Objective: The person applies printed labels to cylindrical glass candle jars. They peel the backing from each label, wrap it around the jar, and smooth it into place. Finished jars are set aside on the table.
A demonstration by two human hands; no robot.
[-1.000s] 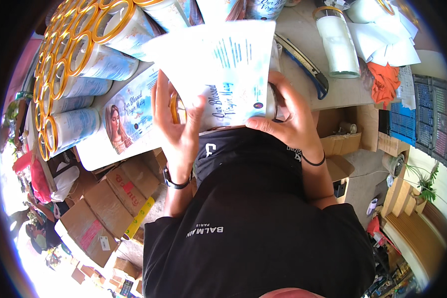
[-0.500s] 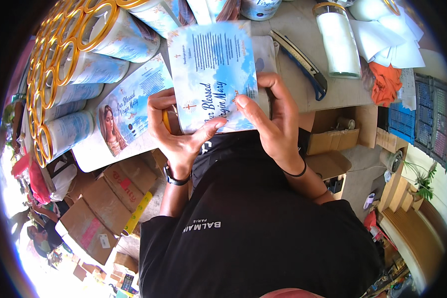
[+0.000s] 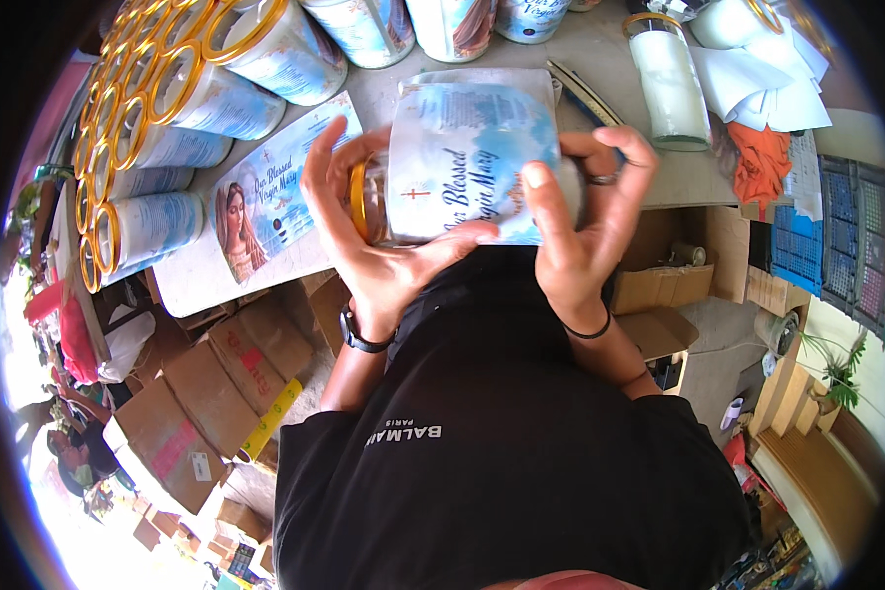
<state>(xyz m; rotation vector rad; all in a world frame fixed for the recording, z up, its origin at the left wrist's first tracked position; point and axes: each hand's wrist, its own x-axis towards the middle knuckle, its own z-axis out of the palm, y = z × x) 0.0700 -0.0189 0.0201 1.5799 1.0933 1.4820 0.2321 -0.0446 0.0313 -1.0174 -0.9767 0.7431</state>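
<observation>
A glass candle jar with a gold rim (image 3: 358, 204) lies sideways between my hands at the table's near edge. Over its side curves a blue-and-white printed label (image 3: 442, 147), its far part extending toward the table. My left hand (image 3: 379, 270) is closed round the gold-rimmed end, thumb along the label's near edge. At the other end, my right hand (image 3: 580, 246) grips the jar with its thumb on the label; some fingers are lifted and partly hidden. Another printed label (image 3: 275, 202), showing a veiled figure, lies flat on the table to the left.
Several labelled gold-rimmed jars (image 3: 231, 103) are stacked at the far left. A utility knife (image 3: 585, 98) lies beyond my right hand. Farther right are an unlabelled white-filled jar (image 3: 671, 88), white papers (image 3: 747, 79) and an orange cloth (image 3: 760, 162). An open cardboard box (image 3: 664, 285) sits below the table.
Both hands and the jar have shifted right. The label, flatter and raised before, now bends over the jar, and more of the gold rim shows. My right fingers have spread outward.
</observation>
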